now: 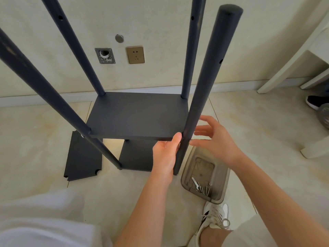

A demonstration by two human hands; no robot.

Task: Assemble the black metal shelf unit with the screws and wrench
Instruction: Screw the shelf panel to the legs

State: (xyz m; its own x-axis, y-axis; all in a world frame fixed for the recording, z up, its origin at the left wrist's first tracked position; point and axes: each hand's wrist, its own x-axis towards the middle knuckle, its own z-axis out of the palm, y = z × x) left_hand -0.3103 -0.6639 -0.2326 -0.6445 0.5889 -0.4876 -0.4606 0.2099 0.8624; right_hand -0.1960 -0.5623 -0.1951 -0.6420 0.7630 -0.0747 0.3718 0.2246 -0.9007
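Left hand (166, 154) grips front-right post (204, 90); right hand (216, 139) open, fingers spread beside it.

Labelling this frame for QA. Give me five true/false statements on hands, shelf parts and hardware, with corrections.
1. The left hand grips the near right post where it meets the upper shelf panel. True.
2. The right hand holds the wrench. False: it is open and empty beside the post; the wrench lies in the plastic bin.
3. A spare shelf panel lies flat on the floor to the left of the unit. True.
4. The screws are scattered on the floor tiles. False: they lie in the bin with the wrench.
5. Only two posts are standing. False: four posts rise from the shelf.
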